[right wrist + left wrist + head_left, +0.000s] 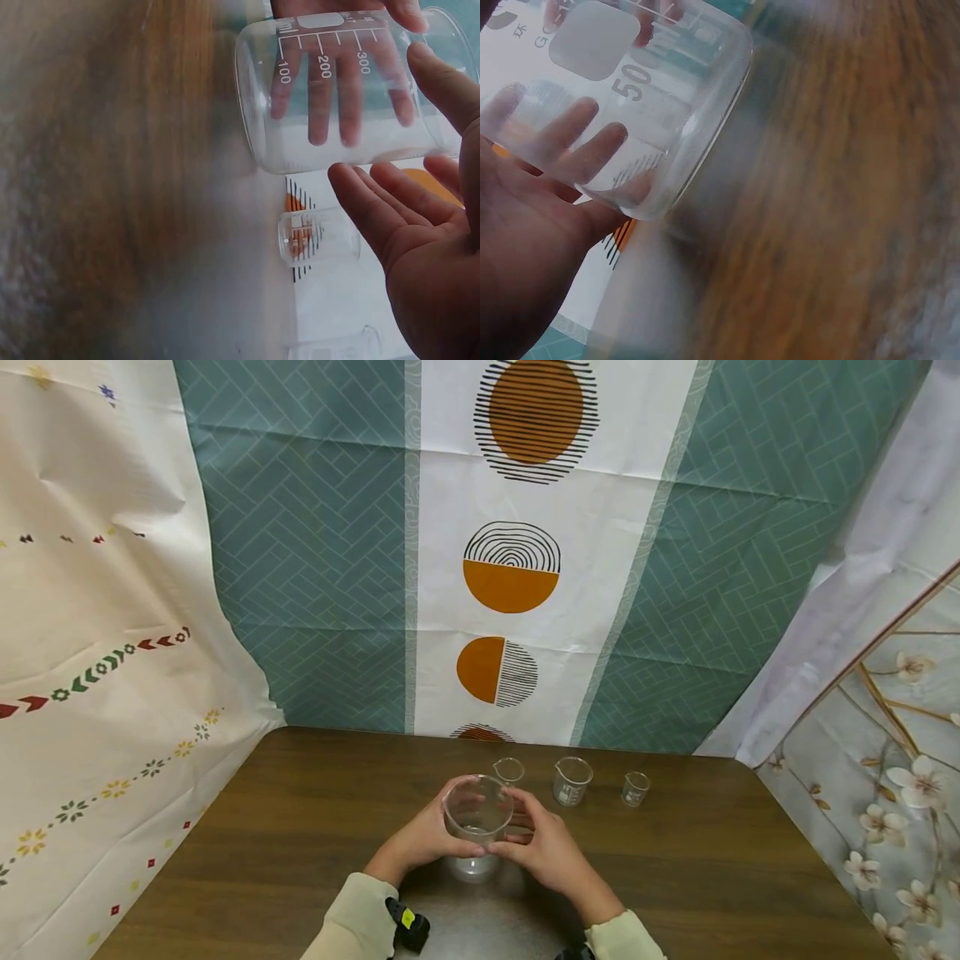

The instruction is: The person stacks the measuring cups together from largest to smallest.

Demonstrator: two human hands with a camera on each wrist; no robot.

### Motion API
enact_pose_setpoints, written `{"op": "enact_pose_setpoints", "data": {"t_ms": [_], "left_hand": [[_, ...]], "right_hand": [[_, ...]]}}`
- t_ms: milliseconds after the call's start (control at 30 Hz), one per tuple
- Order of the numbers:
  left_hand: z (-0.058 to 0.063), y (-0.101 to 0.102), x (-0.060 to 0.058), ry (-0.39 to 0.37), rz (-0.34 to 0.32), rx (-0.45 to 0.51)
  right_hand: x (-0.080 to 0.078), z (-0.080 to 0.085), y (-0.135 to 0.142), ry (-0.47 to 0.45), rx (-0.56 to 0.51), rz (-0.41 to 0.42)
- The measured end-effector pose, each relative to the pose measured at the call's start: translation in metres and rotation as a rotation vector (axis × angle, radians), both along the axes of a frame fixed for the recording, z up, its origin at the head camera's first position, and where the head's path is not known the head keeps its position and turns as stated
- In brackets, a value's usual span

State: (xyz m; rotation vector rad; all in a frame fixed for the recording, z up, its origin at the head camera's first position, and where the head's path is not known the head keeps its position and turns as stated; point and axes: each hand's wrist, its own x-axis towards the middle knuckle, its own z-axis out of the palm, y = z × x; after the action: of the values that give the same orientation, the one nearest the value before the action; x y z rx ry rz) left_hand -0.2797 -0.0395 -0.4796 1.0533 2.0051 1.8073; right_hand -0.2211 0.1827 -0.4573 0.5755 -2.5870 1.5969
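Observation:
A large clear glass beaker [478, 817] stands upright between both hands near the middle of the table, its base close to the wood. My left hand [426, 835] grips its left side, thumb across the front and fingers spread along the wall. On the other side my right hand [546, 845] holds the beaker, thumb near the rim. White lettering shows on the beaker [660, 120] in the left wrist view. In the right wrist view, the beaker [292, 142] carries a scale marked 100, 200 and 300, and the left fingers show through the glass.
Behind the hands, three smaller glass beakers stand in a row: one just behind the large one [509, 768], a wider one [572, 782] and a small one [635, 789] at right. The brown wooden table [735, 860] ends at a patterned cloth backdrop [322, 568].

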Motion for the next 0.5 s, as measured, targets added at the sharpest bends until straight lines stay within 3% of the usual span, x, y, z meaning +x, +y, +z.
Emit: {"op": "enact_pose_setpoints", "data": {"t_ms": [500], "left_hand": [[-0.003, 0.000, -0.001, -0.003, 0.001, 0.004]], "right_hand": [[0.002, 0.005, 0.015, 0.026, 0.091, -0.050]]}}
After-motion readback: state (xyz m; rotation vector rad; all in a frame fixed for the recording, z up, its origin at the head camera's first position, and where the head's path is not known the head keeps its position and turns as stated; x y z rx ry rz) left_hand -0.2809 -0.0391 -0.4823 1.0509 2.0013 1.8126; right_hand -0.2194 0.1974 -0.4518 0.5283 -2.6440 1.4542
